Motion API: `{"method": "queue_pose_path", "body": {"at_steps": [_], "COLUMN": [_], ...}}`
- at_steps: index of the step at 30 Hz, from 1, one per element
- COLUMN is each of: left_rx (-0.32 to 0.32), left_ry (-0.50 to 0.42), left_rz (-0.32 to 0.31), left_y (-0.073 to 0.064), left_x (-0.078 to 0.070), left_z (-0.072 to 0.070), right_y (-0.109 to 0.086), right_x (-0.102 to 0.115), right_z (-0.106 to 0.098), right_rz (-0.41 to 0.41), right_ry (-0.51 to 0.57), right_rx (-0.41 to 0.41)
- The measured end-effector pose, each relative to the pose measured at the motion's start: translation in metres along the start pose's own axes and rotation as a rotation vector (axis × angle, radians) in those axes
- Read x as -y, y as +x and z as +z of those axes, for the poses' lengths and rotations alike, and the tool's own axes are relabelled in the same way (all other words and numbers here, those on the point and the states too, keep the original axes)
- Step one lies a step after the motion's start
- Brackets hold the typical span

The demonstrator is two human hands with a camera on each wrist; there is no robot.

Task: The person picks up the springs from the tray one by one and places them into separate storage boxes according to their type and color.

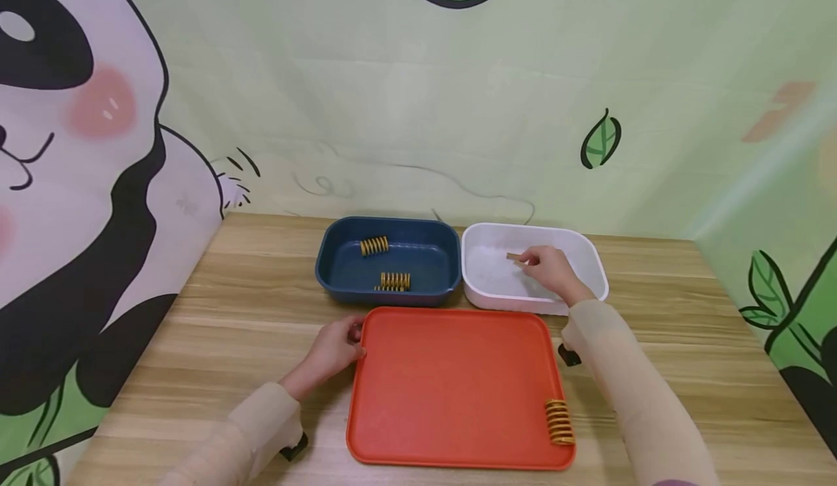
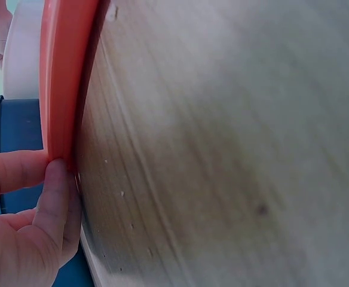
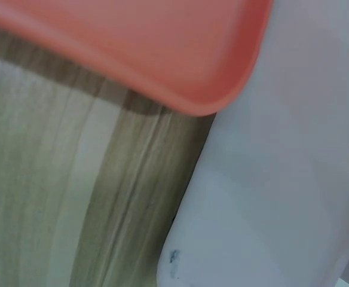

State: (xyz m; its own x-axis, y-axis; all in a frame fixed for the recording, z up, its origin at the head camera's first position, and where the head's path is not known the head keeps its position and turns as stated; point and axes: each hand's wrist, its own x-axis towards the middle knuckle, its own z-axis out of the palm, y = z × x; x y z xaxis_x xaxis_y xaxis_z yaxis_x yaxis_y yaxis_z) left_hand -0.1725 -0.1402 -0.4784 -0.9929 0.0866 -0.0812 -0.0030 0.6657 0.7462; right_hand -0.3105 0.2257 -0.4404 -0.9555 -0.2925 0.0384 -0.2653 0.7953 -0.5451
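My left hand (image 1: 333,344) pinches the left rim of a red tray (image 1: 451,384) near its far corner; in the left wrist view the fingertips (image 2: 56,170) are right at the tray's edge. Over the white bin (image 1: 480,293), my right hand (image 1: 549,269) pinches a small, flat tan piece (image 1: 514,256) between thumb and fingers. What kind of piece it is, I cannot tell. A gold coil spring (image 1: 559,422) lies at the tray's near right corner. The right wrist view shows the tray's corner and the bin's outer wall, with the hand out of sight.
Left of the white bin stands a dark blue bin (image 1: 425,253) with several gold coil springs (image 1: 374,246) inside. Both bins sit just behind the tray on a wood-grain table (image 1: 216,326). A printed cloth backdrop (image 1: 366,108) rises behind the table.
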Motion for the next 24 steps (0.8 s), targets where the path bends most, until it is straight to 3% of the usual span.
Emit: {"method": "queue_pose_path", "body": {"at_steps": [7, 11, 13, 14, 17, 24], "left_rx": [0.002, 0.001, -0.002, -0.013, -0.02, -0.005], "left_ry": [-0.005, -0.026, -0.041, -0.044, -0.049, -0.025], "left_rz": [0.008, 0.039, 0.065, 0.106, 0.135, 0.039], "left_y": [-0.001, -0.001, -0.001, -0.001, -0.001, -0.001], "left_x": [-0.001, 0.001, 0.004, 0.007, 0.009, 0.001], "left_z": [-0.001, -0.002, -0.001, -0.001, -0.001, -0.001], "right_y": [0.013, 0.007, 0.004, 0.002, 0.0, 0.003], "right_x": [-0.029, -0.017, -0.014, -0.012, -0.012, -0.019], "right_z": [0.009, 0.005, 0.004, 0.003, 0.003, 0.006], "right_rz": [-0.012, 0.076, 0.086, 0.096, 0.109, 0.145], "right_ry": [0.074, 0.058, 0.051, 0.046, 0.033, 0.058], "right_rx": [0.016, 0.045, 0.047, 0.046, 0.052, 0.069]}}
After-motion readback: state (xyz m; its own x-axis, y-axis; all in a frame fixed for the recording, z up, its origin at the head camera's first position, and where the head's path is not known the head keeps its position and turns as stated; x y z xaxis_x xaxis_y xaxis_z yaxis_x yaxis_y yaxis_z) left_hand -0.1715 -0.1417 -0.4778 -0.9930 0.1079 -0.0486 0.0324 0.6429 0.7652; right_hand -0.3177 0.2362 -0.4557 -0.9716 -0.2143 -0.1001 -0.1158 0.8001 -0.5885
